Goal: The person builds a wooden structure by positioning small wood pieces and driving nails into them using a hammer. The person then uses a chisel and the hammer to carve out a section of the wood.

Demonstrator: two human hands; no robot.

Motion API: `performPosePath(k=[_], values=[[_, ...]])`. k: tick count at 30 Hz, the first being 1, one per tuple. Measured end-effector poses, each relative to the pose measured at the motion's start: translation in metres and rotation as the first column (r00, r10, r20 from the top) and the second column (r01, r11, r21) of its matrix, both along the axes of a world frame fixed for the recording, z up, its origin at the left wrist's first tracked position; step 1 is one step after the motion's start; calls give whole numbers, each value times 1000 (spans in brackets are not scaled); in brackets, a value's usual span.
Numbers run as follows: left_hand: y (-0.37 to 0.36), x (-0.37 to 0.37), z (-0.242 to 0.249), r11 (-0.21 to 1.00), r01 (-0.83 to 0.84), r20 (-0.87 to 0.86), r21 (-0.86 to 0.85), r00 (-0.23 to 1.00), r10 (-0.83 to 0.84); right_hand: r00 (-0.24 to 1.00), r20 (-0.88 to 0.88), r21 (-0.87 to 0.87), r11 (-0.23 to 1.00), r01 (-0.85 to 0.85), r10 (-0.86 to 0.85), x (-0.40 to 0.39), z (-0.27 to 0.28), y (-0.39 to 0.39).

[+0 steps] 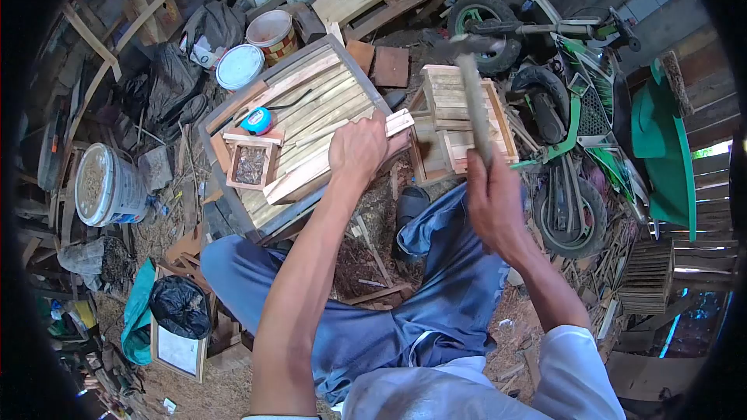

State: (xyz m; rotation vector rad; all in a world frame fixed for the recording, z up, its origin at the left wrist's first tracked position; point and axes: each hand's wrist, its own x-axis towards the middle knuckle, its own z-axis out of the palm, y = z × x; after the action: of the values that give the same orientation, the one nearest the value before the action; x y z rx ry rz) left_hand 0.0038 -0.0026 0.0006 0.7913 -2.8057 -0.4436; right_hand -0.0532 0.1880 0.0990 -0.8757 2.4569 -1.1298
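Steadying a pale wooden piece [307, 171] on a slatted worktop [327, 97], the left hand [358, 148] has its grip closed around the wood near its right end. The right hand [494, 198] has its grip wrapped around the handle of a hammer [473, 93], raised to the right of the wood; the hammer's head is blurred. For clean blows, the piece should sit flat and well backed, the left fingers should keep clear of the striking spot, and the hammer should land square, with short, measured swings. On the worktop, just beside the wood's left end, a small wooden box [249, 185] holds a heap of thin bits, probably nails. On the floor, well to the left, stands a white bucket [124, 194] with a pale, grainy top; whether lid or contents is unclear. Beyond the worktop, another bucket shows a white lid [240, 68].
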Motion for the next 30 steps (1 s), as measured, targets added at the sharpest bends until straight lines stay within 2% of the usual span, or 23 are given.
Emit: performPosePath(k=[2, 3, 4, 7, 8, 11, 12, 15, 19, 20, 26, 29, 30], values=[[0, 2, -2, 1000, -2, -5, -13, 1000, 2, 987, -75, 146, 981, -131, 143, -11, -37, 8], [0, 1, 0, 1000, 1, -11, -23, 1000, -1, 971, -109, 218, 958, -185, 212, -11, -34, 4], [-1, -1, 1, 999, 0, -12, -54, 1000, -1, 976, -64, 226, 955, -190, 209, -13, -26, 5], [2, 1, -3, 996, -3, 2, -90, 1000, 3, 996, 32, 178, 981, -84, 80, -4, 10, -1], [2, 1, -2, 997, -5, -4, -76, 1000, 5, 997, 67, 84, 996, -32, 26, 0, 13, -1], [4, 1, 1, 999, -8, 14, -48, 1000, 8, 998, -47, 86, 996, -26, 30, 5, -24, 4], [3, 2, 2, 1000, -6, 20, -27, 1000, 7, 983, -45, 231, 959, -162, 177, 0, -32, 3], [0, -1, 2, 998, -8, 13, -65, 1000, 9, 996, 21, 218, 972, -85, 83, -3, -32, 9], [5, 1, 1, 999, -17, 40, -44, 999, 19, 1000, 21, 46, 999, 21, -22, 5, 2, 8], [5, 1, 3, 999, -13, 54, -47, 998, 15, 999, -30, 25, 999, 19, -18, 8, 2, 8], [1, 2, -6, 997, -2, 30, -81, 1000, 5, 971, -137, 195, 966, -169, 197, -4, -17, 16], [2, 3, -7, 997, 3, 16, -81, 1000, -2, 985, -65, 151, 977, -150, 161, -3, -8, 12], [2, 4, -6, 997, 4, 20, -73, 1000, -3, 977, -117, 164, 974, -158, 179, -6, -20, 15]])
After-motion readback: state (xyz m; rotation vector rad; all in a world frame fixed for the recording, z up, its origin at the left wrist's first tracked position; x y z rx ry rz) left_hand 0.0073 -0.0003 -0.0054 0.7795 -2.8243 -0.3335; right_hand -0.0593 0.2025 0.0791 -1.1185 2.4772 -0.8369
